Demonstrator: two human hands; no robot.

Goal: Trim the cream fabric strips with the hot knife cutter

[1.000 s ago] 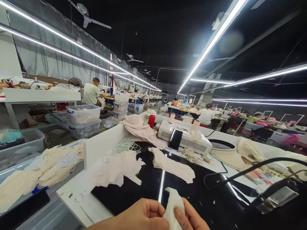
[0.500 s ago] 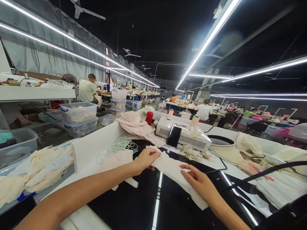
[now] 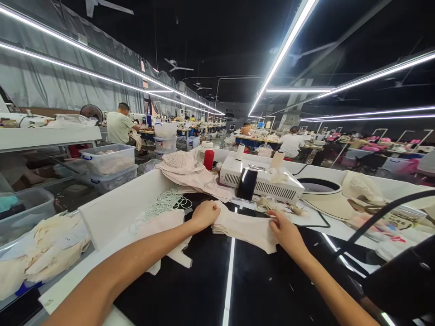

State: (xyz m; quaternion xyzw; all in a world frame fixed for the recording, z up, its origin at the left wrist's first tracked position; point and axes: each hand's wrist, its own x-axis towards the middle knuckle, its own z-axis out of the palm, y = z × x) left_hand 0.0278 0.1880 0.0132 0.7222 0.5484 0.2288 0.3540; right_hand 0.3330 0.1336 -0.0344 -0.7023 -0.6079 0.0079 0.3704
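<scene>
Cream fabric pieces (image 3: 245,230) lie as a layered stack across the glossy black tabletop (image 3: 200,290), between my two hands. My left hand (image 3: 205,214) is closed in a pinch at the stack's left end, where several layers show. At the other end, my right hand (image 3: 286,232) pinches the top right corner between thumb and fingers. More pale fabric (image 3: 166,228) rests left of my left hand, partly under the forearm. A loose heap of mint-green cord (image 3: 168,202) sits behind it.
A white box (image 3: 261,179) holds thread cones, with a phone (image 3: 247,184) leaning on its front. A red thread cone (image 3: 208,160) and draped pink fabric (image 3: 193,174) stand behind. On the right are a sun visor (image 3: 322,199) and a black curved arm (image 3: 380,215). Fabric-filled bins (image 3: 108,158) stand left.
The fabric's right end has swung up and away from me with my right hand, so the stack now lies flatter and straighter across. My left hand keeps its pinch. The view has shifted slightly.
</scene>
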